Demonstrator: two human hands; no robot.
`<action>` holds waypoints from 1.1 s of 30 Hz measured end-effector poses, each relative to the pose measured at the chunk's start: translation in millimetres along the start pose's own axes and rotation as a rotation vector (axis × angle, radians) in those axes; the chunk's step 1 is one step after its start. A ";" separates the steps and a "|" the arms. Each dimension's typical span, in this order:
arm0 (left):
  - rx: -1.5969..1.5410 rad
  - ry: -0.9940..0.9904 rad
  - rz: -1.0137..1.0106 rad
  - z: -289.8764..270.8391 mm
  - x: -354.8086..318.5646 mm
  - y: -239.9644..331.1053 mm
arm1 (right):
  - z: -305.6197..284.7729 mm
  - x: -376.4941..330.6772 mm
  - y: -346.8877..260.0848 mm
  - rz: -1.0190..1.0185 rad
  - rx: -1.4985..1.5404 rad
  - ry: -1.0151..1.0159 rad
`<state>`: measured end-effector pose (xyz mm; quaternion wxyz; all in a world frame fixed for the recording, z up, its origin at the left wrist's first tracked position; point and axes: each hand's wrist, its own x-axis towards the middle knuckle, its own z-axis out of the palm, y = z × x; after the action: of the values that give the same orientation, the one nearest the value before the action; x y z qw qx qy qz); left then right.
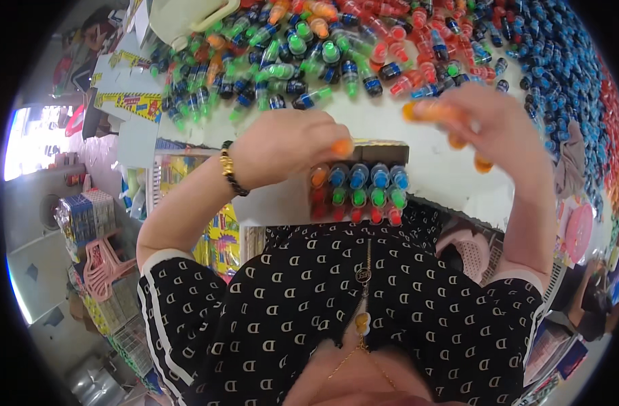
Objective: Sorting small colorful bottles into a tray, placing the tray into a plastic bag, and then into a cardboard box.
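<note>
The left hand (289, 145), nearer the box (391, 154), is pinching an orange bottle (342, 147) over its far side, while the right hand (489, 125)'s fingers are gripping orange bottles (437, 112) farther right, one lying crosswise.

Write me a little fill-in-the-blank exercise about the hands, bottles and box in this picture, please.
1. The right hand holds small bottles coloured ____.
2. The bracelet is on the ____ wrist.
3. In the open box, the farthest row of bottles has mostly ____ tops.
4. The middle row has mostly ____ tops.

Missing words: orange; left; blue; green.
</note>
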<state>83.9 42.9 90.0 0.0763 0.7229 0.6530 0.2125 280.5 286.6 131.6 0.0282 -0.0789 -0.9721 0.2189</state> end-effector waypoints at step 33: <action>-0.015 -0.027 -0.291 49.6 -38.0 -26.1 | 144.3 9.1 15.4 -0.367 0.579 0.283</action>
<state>78.1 17.6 27.4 0.1204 0.6228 0.7482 0.1942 260.9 241.1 -5.2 0.2224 0.0783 -0.8543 0.4632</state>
